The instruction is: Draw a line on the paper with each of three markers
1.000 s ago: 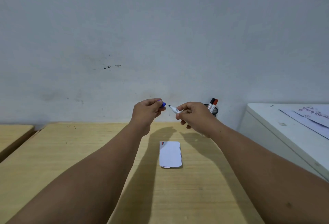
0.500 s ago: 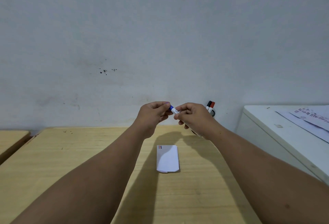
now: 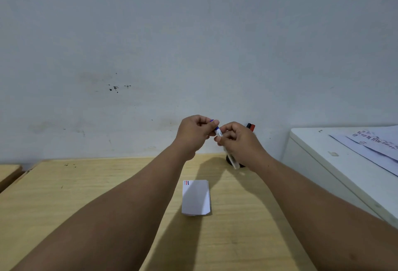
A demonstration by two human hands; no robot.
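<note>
My right hand (image 3: 239,141) grips the white barrel of the blue marker (image 3: 220,134), whose rear end pokes out below the hand. My left hand (image 3: 195,134) pinches the marker's blue cap (image 3: 216,124), which sits on the tip. Both hands are raised above the far part of the wooden table (image 3: 86,195). A small stack of white paper (image 3: 195,198) lies on the table below the hands, with three short lines, red, black and blue, at its top left corner. A black and a red marker (image 3: 251,126) stand in a dark holder behind my right hand.
A white cabinet (image 3: 336,169) stands to the right of the table, with printed sheets (image 3: 370,143) on top. A grey wall runs along the table's far edge. Another wooden table edge (image 3: 8,173) shows at far left.
The cap in my left hand and the bare marker tip in my right hand came together; the cap now sits on the marker. The view shifted slightly.
</note>
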